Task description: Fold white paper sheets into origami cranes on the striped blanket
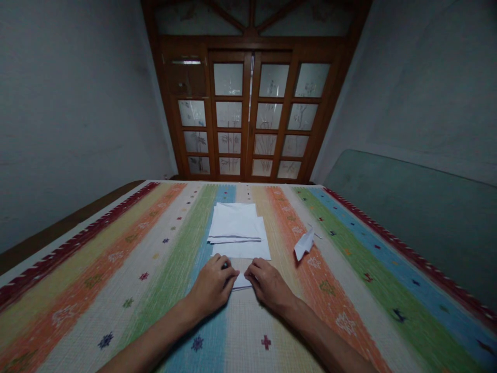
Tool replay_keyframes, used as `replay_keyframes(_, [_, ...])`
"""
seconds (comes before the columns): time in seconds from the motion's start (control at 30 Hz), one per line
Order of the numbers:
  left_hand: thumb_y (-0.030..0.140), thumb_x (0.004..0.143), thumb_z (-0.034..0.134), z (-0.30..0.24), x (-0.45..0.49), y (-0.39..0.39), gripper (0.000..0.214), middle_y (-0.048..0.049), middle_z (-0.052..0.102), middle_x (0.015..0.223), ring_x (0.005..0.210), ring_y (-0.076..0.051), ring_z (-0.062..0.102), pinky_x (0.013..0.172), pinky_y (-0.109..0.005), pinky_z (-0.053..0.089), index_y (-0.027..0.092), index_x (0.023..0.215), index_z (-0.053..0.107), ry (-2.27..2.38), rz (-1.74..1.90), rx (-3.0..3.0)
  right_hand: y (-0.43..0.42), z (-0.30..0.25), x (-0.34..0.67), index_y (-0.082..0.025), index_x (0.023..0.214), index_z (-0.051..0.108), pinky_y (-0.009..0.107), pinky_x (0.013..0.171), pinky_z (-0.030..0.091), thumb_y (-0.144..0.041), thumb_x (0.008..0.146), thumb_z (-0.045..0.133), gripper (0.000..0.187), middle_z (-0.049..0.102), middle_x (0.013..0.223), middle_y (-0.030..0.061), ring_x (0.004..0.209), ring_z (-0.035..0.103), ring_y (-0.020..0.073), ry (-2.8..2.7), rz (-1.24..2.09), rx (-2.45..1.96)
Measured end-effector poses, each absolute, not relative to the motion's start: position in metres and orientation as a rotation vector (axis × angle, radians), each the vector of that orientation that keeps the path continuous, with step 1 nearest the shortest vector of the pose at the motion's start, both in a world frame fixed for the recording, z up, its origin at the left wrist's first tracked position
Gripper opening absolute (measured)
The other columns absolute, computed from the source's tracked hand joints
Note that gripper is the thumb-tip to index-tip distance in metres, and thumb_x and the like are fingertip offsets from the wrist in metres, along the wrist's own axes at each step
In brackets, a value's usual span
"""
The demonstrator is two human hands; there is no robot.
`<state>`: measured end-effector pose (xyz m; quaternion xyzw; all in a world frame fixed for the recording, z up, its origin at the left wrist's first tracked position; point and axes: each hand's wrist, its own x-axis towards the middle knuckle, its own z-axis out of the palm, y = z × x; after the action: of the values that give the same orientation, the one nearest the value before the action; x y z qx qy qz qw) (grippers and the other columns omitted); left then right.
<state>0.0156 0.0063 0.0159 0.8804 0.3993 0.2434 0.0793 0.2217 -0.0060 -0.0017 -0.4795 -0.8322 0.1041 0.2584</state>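
Observation:
My left hand (213, 286) and my right hand (269, 284) rest side by side on a striped cloth, fingers curled and pressing down on a small white folded paper (241, 281) between them. Most of that paper is hidden under my fingers. Just beyond my hands lies a stack of white paper sheets (237, 230). A small folded white paper shape (304, 243) sits to the right of the stack, apart from my hands.
The colourful striped cloth (116, 269) covers the whole surface. A wooden door with frosted glass panes (250, 111) stands at the far end. A greenish board (419, 207) leans along the right wall. Grey walls close in both sides.

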Motion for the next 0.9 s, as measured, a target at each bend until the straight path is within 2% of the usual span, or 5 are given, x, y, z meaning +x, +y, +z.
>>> replay_keyframes(0.2, [0.023,0.089,0.064,0.015,0.01,0.009,0.016,-0.009,0.062,0.1,0.097,-0.026,0.057,0.086,-0.04,0.048,0.021,0.1,0.075,1.162,0.696,2.599,-0.012,0.004,0.219,-0.017,0.09,0.064,0.031,0.078,0.047,-0.015,0.089,0.064,0.002,0.062,0.094,0.0073,0.089,0.059,0.0215,-2.285,0.234,-1.287])
replay_keyframes(0.47, [0.028,0.083,0.07,0.02,0.002,0.015,0.019,-0.0064,0.062,0.102,0.093,-0.022,0.063,0.085,-0.033,0.047,0.026,0.101,0.078,1.215,0.624,2.38,-0.011,0.003,0.22,-0.019,0.095,0.065,0.033,0.079,0.045,-0.015,0.087,0.069,0.009,0.063,0.096,0.006,0.09,0.058,0.0218,-2.263,0.212,-1.29])
replay_keyframes(0.7, [0.031,0.085,0.067,0.026,0.009,0.014,0.017,-0.0059,0.067,0.083,0.083,-0.022,0.063,0.074,-0.03,0.043,0.02,0.078,0.076,1.336,0.543,2.355,-0.012,-0.001,0.211,-0.02,0.094,0.069,0.035,0.078,0.042,-0.014,0.085,0.07,0.011,0.062,0.097,0.0076,0.091,0.054,0.0238,-2.16,0.03,-1.305])
replay_keyframes(0.8, [0.027,0.081,0.069,0.026,0.011,0.014,0.01,-0.0055,0.068,0.085,0.086,-0.023,0.062,0.077,-0.031,0.043,0.019,0.076,0.073,1.378,0.544,2.324,-0.014,-0.002,0.209,-0.019,0.092,0.07,0.03,0.073,0.044,-0.007,0.088,0.062,0.016,0.061,0.09,0.0064,0.084,0.056,0.0203,-2.227,0.117,-1.244])
replay_keyframes(0.9, [0.025,0.081,0.068,0.023,0.012,0.012,0.009,-0.0058,0.068,0.088,0.09,-0.023,0.062,0.08,-0.032,0.044,0.02,0.084,0.074,1.376,0.587,2.301,-0.014,0.001,0.215,-0.018,0.098,0.07,0.028,0.074,0.047,-0.008,0.089,0.06,0.017,0.062,0.091,0.0062,0.084,0.059,0.0189,-2.328,0.291,-1.11])
